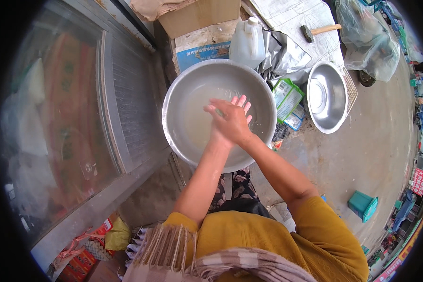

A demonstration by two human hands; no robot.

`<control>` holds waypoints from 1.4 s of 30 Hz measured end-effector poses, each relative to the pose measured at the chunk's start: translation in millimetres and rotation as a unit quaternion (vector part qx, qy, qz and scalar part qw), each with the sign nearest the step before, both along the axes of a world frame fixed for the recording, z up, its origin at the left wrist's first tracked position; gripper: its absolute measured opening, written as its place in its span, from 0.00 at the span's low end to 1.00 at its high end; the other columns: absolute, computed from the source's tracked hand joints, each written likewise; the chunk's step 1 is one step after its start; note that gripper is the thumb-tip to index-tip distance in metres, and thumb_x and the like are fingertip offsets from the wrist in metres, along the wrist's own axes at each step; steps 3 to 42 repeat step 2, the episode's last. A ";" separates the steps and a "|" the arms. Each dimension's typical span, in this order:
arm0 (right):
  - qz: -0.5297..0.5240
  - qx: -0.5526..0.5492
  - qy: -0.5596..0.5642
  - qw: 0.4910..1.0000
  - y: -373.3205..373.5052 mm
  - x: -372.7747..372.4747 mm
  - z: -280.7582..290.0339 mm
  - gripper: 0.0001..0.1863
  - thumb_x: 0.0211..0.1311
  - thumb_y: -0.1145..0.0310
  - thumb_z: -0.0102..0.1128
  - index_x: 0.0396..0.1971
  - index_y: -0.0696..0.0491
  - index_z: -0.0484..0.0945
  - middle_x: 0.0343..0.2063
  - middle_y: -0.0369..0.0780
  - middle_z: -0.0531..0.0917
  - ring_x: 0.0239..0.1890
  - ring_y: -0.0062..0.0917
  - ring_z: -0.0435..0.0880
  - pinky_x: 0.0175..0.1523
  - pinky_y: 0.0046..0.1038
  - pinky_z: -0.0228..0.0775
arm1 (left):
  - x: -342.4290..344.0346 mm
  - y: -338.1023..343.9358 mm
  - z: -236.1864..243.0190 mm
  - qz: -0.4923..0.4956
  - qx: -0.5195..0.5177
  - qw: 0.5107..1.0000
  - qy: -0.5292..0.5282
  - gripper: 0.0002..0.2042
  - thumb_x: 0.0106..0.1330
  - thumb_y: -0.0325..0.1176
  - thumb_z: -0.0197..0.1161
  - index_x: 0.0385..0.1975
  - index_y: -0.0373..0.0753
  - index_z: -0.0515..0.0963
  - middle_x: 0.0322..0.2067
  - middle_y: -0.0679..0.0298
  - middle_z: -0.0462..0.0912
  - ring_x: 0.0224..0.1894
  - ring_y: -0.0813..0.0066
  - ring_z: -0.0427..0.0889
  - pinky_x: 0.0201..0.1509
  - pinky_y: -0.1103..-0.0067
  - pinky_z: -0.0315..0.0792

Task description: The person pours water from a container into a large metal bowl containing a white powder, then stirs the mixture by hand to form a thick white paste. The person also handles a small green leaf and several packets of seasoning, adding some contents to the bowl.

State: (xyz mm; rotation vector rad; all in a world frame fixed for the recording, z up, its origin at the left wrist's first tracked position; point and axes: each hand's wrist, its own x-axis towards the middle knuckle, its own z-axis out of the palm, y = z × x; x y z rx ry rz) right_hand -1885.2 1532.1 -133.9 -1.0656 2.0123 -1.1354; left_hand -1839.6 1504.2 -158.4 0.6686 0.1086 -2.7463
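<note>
Looking down, we see our two hands pressed together over a wide round stainless-steel basin (183, 94) that holds shallow, cloudy water. Our right hand (231, 123) lies on top, palm down with its fingers stretched toward the far left, and it covers most of our left hand (237, 104), of which only the fingertips show past it. Neither hand grasps anything; they hold only each other, flat and loosely spread, just above the water near the middle of the bowl. The basin sits on the ground directly in front of our knees, beside a long glass-topped chest freezer (80, 127) on the left.

Behind the basin stands a white translucent plastic jug (247, 44), close to its far rim, with a brown cardboard box (199, 16) further back. To the right, well apart from our hands, a second, smaller steel bowl (326, 96) rests tilted on a wire rack, and green-and-white packets (286, 96) lie between the two bowls. A wooden-handled hammer (319, 31) lies on a pale woven sheet. A small teal plastic stool (362, 205) stands on the concrete at lower right.
</note>
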 end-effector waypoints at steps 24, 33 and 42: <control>0.078 -0.107 -0.042 0.990 8.3 7.3 8.7 0.14 0.57 0.63 0.49 0.37 0.55 0.77 0.38 0.48 0.78 0.52 0.39 0.68 0.62 0.32 0.48 | 0.0 -9.0 -11.7 0.129 0.111 0.976 0.137 0.20 0.68 0.45 0.33 0.57 0.47 0.52 0.59 0.57 0.55 0.61 0.57 0.54 0.64 0.67 0.51; 0.078 -0.107 -0.042 0.990 8.3 7.3 8.7 0.14 0.57 0.63 0.49 0.37 0.55 0.77 0.38 0.48 0.78 0.52 0.39 0.68 0.62 0.32 0.48 | 0.0 -9.0 -11.7 0.129 0.111 0.976 0.137 0.20 0.68 0.45 0.33 0.57 0.47 0.52 0.59 0.57 0.55 0.61 0.57 0.54 0.64 0.67 0.51; 0.078 -0.107 -0.042 0.990 8.3 7.3 8.7 0.14 0.57 0.63 0.49 0.37 0.55 0.77 0.38 0.48 0.78 0.52 0.39 0.68 0.62 0.32 0.48 | 0.0 -9.0 -11.7 0.129 0.111 0.976 0.137 0.20 0.68 0.45 0.33 0.57 0.47 0.52 0.59 0.57 0.55 0.61 0.57 0.54 0.64 0.67 0.51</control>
